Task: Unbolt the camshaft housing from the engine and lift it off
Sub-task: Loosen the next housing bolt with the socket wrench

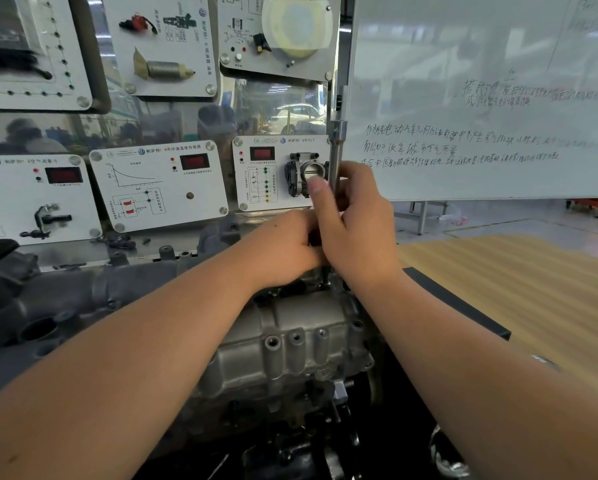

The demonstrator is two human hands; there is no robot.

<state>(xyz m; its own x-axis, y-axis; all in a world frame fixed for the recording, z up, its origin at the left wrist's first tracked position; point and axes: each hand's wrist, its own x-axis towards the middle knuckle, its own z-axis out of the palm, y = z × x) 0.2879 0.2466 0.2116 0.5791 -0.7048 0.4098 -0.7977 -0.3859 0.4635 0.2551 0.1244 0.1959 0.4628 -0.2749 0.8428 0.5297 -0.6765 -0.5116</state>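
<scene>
At centre of the dark table (463,306), bolted atop the engine: ribbed grey cast-aluminium camshaft housing (290,341), bosses and threaded holes along its side. Likely heavy, rigid, oily; best lifted level with a grip at both ends. Right hand (353,230) wrapped round a long upright chrome wrench (335,150); left hand (287,247) curled round its lower end.

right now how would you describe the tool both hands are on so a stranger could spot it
Start at the grey cast-metal engine in the middle, then follow both forearms to its far edge. There the right hand and left hand hold a slim shiny steel rod standing upright, the only polished vertical bar rising before the whiteboard.
</scene>
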